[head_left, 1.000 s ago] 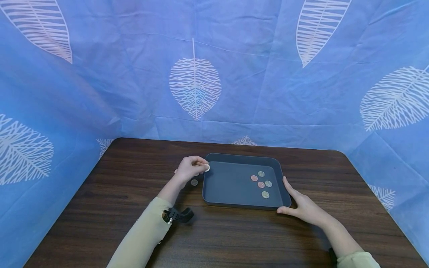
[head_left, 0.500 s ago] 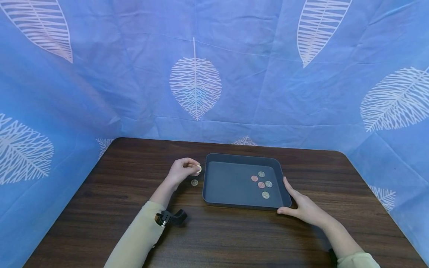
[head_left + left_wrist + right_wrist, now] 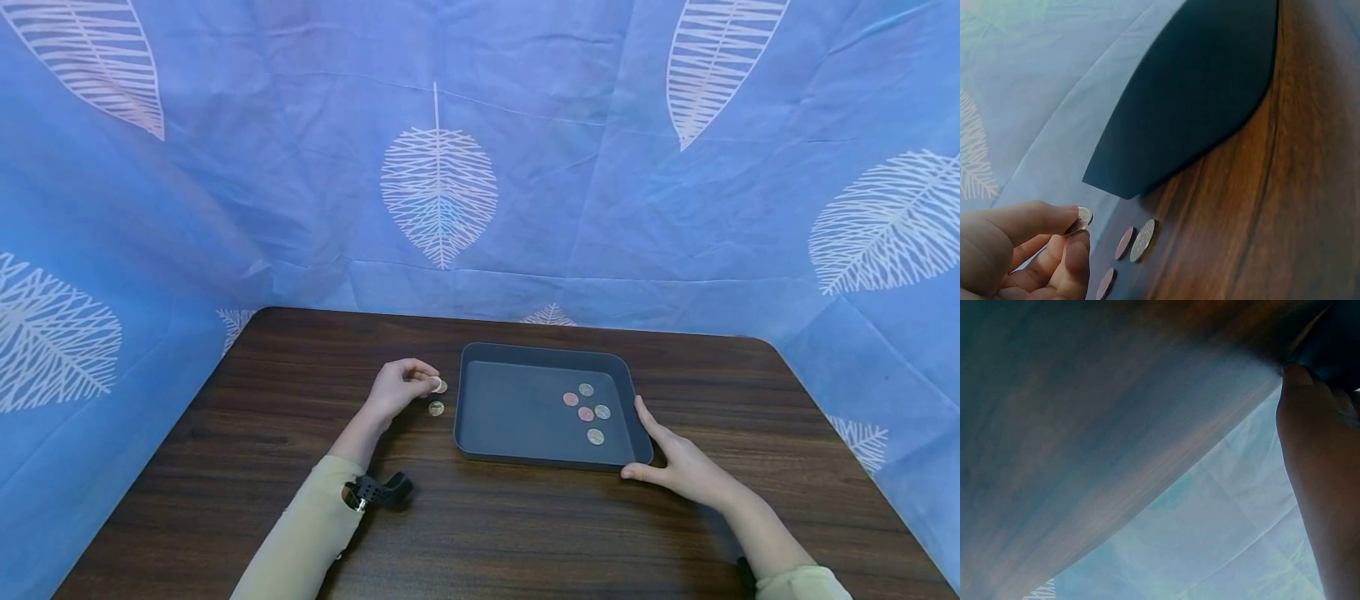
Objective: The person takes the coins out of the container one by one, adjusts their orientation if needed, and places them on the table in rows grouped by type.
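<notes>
Nearest us, the dark wood bench (image 3: 525,533) leaves broad room for both forearms. We see the right hand (image 3: 678,469) spread, thumb and fingers touching the near right corner of the grey tray (image 3: 510,421), probably steadying it. Five coins (image 3: 602,412) lie toward the tray's right; its left half is bare. To the left, the left hand (image 3: 393,390) pinches a coin (image 3: 1084,217) near the loose coins (image 3: 1144,241) on the bench, just outside the tray. We judge the step as moving single coins between tray and bench; we cannot tell which way. Next, we'd want either a low release beside the others or a lift over the raised left wall. Beyond the tray, only a narrow strip separates it from the bench's back edge and the hanging cloth (image 3: 562,192).
</notes>
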`<state>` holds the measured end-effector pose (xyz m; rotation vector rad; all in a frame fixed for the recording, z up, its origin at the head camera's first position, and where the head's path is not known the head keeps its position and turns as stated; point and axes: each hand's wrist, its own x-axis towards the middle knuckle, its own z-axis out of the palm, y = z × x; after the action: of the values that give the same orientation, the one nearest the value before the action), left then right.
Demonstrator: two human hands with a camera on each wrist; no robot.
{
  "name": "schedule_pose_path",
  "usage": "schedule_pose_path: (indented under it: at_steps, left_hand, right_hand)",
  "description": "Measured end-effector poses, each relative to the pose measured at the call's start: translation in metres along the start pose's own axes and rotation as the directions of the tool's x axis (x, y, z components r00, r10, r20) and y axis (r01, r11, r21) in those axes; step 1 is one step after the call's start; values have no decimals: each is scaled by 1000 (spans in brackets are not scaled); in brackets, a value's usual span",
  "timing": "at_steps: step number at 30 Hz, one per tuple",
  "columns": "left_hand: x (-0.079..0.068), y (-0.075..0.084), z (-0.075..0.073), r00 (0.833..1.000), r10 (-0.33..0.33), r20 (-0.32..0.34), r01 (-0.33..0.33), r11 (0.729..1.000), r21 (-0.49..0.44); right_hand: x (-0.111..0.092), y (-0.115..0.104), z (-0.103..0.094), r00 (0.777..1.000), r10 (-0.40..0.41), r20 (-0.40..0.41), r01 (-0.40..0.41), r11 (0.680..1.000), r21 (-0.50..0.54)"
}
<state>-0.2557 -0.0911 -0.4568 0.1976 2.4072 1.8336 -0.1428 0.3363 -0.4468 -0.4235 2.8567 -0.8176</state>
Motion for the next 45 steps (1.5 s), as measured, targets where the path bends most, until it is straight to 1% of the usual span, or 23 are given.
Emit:
schedule_pose_path:
  at_steps: [5, 12, 17, 22, 31, 37, 41, 45]
  left_hand:
    - [-3, -3, -3, 1000, 1, -6, 0, 999, 47]
    - [-6, -9, -7, 1000, -17, -26, 19, 997, 76]
    - [-6, -11, -9, 999, -5, -45, 11, 993, 118]
    - [-8, -12, -11, 999, 8, -34, -3, 989, 145]
    - [-10, -14, -14, 998, 49, -33, -40, 973, 229]
    - [-10, -15, -14, 996, 85, -39, -69, 949, 307]
    - [-10, -15, -16, 995, 87, -47, -65, 938, 340]
    - [-12, -14, -17, 996, 78, -46, -58, 940, 336]
  right_hand:
    - [0, -1, 0, 1000, 3, 3, -3, 1000, 7]
    - [0, -1, 0, 1000, 7, 1, -7, 1000, 9]
    - [0, -1, 0, 1000, 12, 2, -12, 1000, 11]
    - [0, -1, 0, 1000, 16, 5, -16, 1000, 13]
    - [0, -1, -1, 1000, 12, 7, -12, 1000, 7]
    - [0, -1, -1, 1000, 9, 6, -9, 1000, 4]
    - [0, 0, 0, 1000, 3, 5, -3, 1000, 9]
    - [0, 1, 0, 1000, 1, 6, -1, 1000, 9]
